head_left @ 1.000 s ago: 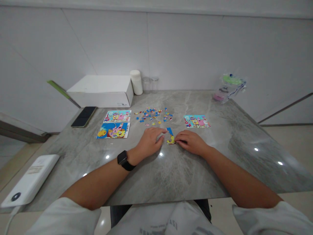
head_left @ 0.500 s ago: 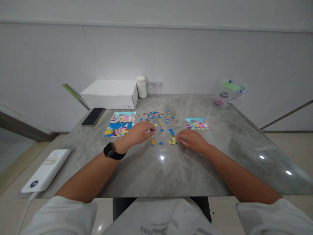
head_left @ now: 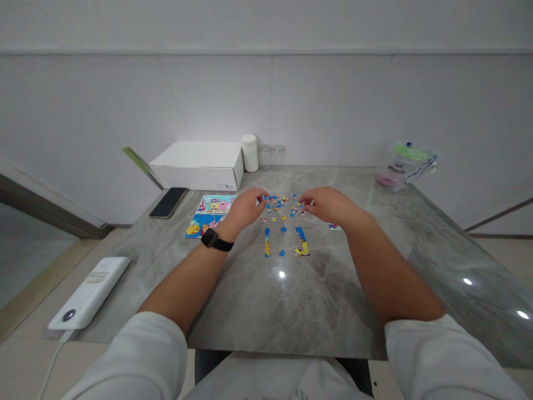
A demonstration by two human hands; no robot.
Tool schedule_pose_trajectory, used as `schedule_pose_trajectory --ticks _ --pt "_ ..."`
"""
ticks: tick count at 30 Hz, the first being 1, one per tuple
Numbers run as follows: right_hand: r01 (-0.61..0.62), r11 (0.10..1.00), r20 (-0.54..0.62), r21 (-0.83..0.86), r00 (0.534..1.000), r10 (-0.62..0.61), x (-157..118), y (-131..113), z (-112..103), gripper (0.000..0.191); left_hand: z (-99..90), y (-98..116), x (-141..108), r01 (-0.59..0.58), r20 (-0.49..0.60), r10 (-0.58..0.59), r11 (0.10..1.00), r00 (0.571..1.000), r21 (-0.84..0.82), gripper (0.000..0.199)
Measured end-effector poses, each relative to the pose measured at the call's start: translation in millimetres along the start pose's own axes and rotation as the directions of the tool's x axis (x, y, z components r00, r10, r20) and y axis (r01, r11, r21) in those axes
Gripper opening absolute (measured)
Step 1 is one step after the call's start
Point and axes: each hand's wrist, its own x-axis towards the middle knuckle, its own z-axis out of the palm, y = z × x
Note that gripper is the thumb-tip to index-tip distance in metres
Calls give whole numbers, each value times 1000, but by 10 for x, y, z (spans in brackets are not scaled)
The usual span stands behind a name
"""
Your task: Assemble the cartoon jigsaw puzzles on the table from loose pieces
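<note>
My left hand [head_left: 249,206] hovers at the left edge of a pile of small jigsaw puzzle pieces [head_left: 275,202], thumb and fingers apart with nothing visible between them. At the pile's right side, my right hand [head_left: 328,203] reaches over, its curled fingertips close to a few pieces; they look apart. Nearer to me lie a joined vertical strip of pieces [head_left: 267,243] and an L-shaped joined section [head_left: 302,243]. Single blue pieces [head_left: 281,253] sit between them. Two cartoon picture cards [head_left: 214,204] lie left, partly behind my left hand. My right forearm hides most of another picture card [head_left: 335,226].
Along the back stand a white box [head_left: 195,166], a white bottle [head_left: 250,153] and clear glass jars [head_left: 278,158]. A phone [head_left: 169,203] and a white power bank with a cable [head_left: 89,291] are on the left. A plastic bag [head_left: 403,166] sits at the back right of the grey table [head_left: 266,311].
Both hands have moved forward, from the joined sections to the loose pile. The right arm now covers most of the right card. The view has shifted slightly.
</note>
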Motion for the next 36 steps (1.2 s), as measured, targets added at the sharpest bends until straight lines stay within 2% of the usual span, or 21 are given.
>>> schedule_pose_trajectory --ticks 4,7,11,20,29,33,36 --pt "-90 996 20 -20 996 91 121 140 -23 30 317 -148 -123 67 -101 -68 998 993 -13 22" --pt "-188 979 88 -72 977 194 148 282 97 30 444 -247 -227 42 -32 -42 999 999 -4 23" --pt "-287 950 222 -121 925 307 189 410 316 30 496 -351 -259 110 -13 -110 994 994 28 24" --pt "-319 933 249 -168 902 354 283 520 534 33 539 -368 -267 112 0 -112 994 994 4 23" --pt "-242 966 130 -92 959 253 406 473 803 30 548 -322 -245 91 21 -90 995 996 -41 27" --pt "-43 998 143 -40 988 49 458 417 917 34 550 -327 -238 94 20 -93 994 995 -56 27" --pt "82 997 171 -1 982 -81 474 392 955 35 539 -328 -228 88 24 -87 994 996 -65 26"
